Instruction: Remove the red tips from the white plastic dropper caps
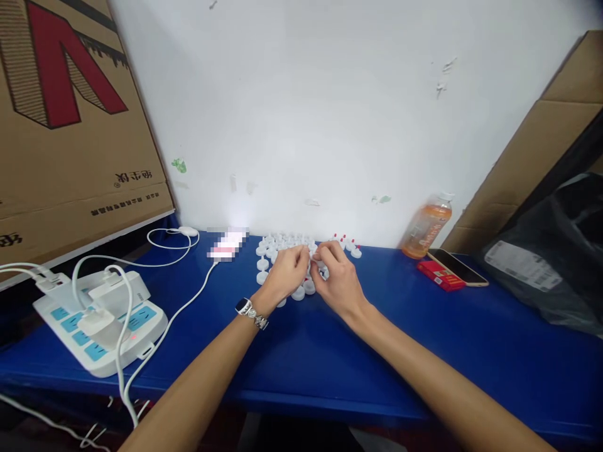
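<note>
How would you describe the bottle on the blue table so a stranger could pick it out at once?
Start at the blue table and follow its back edge right, past the hands and the white caps, to the wall. The bottle stands there, leaning slightly, just behind a red box with a phone on it. It alone is tall, clear and filled with orange liquid.

Both hands pinching small white caps on blue table.
</note>
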The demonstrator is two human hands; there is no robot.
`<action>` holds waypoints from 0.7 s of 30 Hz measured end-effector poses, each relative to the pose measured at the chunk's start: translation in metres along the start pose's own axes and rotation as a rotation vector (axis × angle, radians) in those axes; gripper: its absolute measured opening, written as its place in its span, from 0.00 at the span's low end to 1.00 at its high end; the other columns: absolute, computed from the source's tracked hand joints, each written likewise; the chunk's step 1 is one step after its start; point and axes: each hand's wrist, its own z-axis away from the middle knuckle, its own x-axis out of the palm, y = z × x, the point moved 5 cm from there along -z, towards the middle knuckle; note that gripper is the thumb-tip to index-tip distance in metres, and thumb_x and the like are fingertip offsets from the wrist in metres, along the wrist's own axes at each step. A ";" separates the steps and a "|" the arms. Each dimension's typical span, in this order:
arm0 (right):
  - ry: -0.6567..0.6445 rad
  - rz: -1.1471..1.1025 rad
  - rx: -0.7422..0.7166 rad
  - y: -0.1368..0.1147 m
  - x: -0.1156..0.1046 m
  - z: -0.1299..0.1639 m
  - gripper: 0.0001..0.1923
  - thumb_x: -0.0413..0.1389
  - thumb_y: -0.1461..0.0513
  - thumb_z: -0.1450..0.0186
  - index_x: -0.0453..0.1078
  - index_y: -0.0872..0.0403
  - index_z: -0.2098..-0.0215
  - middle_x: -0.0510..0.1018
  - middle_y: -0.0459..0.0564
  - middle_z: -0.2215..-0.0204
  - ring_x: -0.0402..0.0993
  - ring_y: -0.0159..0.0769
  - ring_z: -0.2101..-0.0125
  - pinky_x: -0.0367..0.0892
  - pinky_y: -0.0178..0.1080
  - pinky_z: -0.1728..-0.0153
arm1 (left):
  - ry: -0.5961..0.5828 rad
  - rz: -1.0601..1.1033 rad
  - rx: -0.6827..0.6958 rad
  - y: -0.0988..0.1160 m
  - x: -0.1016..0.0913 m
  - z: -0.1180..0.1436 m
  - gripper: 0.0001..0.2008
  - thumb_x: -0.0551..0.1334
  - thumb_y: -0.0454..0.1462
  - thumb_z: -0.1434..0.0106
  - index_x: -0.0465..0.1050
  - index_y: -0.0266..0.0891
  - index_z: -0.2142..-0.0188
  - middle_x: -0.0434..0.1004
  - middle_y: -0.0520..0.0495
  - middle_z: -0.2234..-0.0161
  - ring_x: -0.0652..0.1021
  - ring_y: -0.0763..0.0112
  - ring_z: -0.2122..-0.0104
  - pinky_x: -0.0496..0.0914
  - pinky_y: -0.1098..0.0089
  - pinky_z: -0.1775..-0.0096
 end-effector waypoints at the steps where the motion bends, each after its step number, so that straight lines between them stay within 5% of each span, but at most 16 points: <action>1: 0.008 0.012 0.036 0.007 -0.002 0.001 0.06 0.50 0.68 0.37 0.64 0.51 0.66 0.69 0.51 0.61 0.70 0.37 0.65 0.66 0.39 0.62 | 0.081 0.019 -0.049 -0.006 -0.009 -0.002 0.21 0.45 0.43 0.29 0.55 0.41 0.78 0.59 0.54 0.81 0.63 0.73 0.79 0.58 0.70 0.74; 4: 0.051 0.004 0.180 0.030 -0.008 0.002 0.05 0.52 0.68 0.40 0.63 0.51 0.70 0.70 0.48 0.66 0.69 0.36 0.67 0.65 0.38 0.64 | 0.161 -0.052 -0.063 -0.022 -0.029 -0.007 0.21 0.43 0.46 0.28 0.56 0.41 0.76 0.60 0.53 0.80 0.65 0.71 0.76 0.60 0.69 0.72; 8: 0.051 -0.090 0.271 0.043 -0.008 0.002 0.01 0.55 0.63 0.39 0.66 0.52 0.68 0.73 0.48 0.65 0.70 0.38 0.64 0.66 0.40 0.60 | -0.126 -0.376 0.084 -0.034 -0.017 -0.004 0.14 0.52 0.45 0.31 0.69 0.41 0.68 0.72 0.48 0.69 0.71 0.62 0.63 0.64 0.62 0.60; 12: 0.035 -0.039 0.270 0.040 -0.007 0.002 0.06 0.59 0.58 0.40 0.70 0.52 0.70 0.71 0.49 0.65 0.69 0.41 0.60 0.65 0.41 0.58 | -0.207 -0.461 0.115 -0.036 -0.012 0.001 0.14 0.56 0.48 0.34 0.75 0.45 0.59 0.74 0.46 0.60 0.71 0.56 0.56 0.63 0.55 0.52; 16: -0.085 -0.191 0.291 0.031 0.005 -0.013 0.06 0.56 0.58 0.38 0.70 0.52 0.69 0.68 0.43 0.77 0.66 0.33 0.74 0.62 0.36 0.70 | -0.111 -0.364 0.089 -0.039 -0.034 -0.002 0.14 0.54 0.45 0.32 0.75 0.44 0.56 0.75 0.46 0.62 0.72 0.59 0.57 0.66 0.59 0.54; 21: -0.222 -0.302 0.213 0.010 0.051 -0.059 0.06 0.55 0.61 0.38 0.73 0.54 0.66 0.77 0.45 0.74 0.71 0.31 0.72 0.64 0.33 0.68 | 0.019 -0.298 0.066 -0.062 -0.070 0.003 0.13 0.52 0.41 0.32 0.73 0.41 0.63 0.76 0.46 0.63 0.74 0.63 0.60 0.68 0.63 0.57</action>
